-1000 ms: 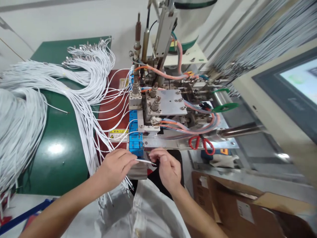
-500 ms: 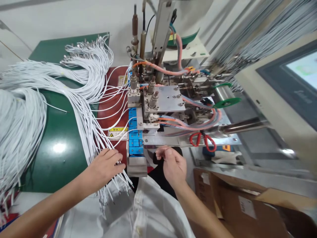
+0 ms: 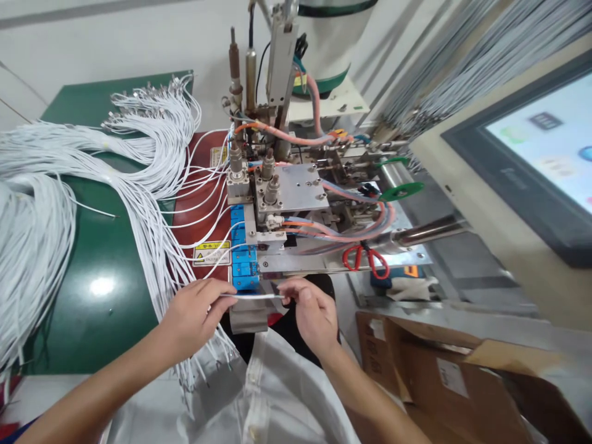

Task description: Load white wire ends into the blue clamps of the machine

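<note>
A single white cable stretches sideways between my two hands, just in front of the blue fixture blocks. My left hand pinches it at the left, beside the hanging bundle of white cables. The fingertips of my right hand close on the cable's right end. Below the cable is a metal chute. Several other white cables run from the bundle to the blue blocks and under the machine head.
Red-handled scissors lie at the machine's front edge. A screen juts in at the right, above an open cardboard box. A green spool of wire sits on the machine. Another cable bundle lies on the green table.
My left hand has moved right and up out of the bundle with one cable, and my right fingers have taken its end. The view has shifted slightly.
</note>
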`<state>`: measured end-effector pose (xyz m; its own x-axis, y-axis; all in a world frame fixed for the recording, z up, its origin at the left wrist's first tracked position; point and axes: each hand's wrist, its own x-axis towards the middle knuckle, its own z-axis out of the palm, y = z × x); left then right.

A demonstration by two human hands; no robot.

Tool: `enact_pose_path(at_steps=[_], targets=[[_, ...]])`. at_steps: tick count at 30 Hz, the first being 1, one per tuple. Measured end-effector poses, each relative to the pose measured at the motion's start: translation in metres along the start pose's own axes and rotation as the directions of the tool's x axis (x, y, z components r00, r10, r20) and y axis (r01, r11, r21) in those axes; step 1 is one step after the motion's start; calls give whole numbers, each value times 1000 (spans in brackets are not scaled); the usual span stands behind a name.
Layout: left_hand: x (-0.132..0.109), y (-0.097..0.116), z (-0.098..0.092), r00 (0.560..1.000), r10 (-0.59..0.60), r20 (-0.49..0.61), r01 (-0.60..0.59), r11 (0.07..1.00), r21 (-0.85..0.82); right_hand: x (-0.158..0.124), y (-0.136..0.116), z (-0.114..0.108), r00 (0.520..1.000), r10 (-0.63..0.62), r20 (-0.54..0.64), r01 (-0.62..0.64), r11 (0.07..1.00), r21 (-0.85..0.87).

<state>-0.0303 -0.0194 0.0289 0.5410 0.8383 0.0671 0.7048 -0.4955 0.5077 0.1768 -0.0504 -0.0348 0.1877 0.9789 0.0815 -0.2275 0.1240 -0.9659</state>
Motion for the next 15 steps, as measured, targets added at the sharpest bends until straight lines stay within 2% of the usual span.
enact_pose_path(at_steps=[3,6,8,11,13,15], targets=[[4,10,14,994,-10,-106,7,1000,-23,3,-10,5,999,-28,30,32,993,-113],[10,21,28,993,-10,-116,-6,991,-135,10,-20,10,996,-37,83,60,955,-289],[15,26,34,991,-57,-123,25,968,-252,14,-23,13,991,-33,131,73,945,-319],[22,30,39,977,-196,-85,141,889,-435,15,-22,17,999,0,53,14,966,-257],[25,29,39,955,-295,-35,231,812,-536,14,-19,20,1000,12,-27,-18,976,-216],[25,27,39,926,-376,31,316,730,-606,12,-16,22,999,-5,-41,-4,976,-217]])
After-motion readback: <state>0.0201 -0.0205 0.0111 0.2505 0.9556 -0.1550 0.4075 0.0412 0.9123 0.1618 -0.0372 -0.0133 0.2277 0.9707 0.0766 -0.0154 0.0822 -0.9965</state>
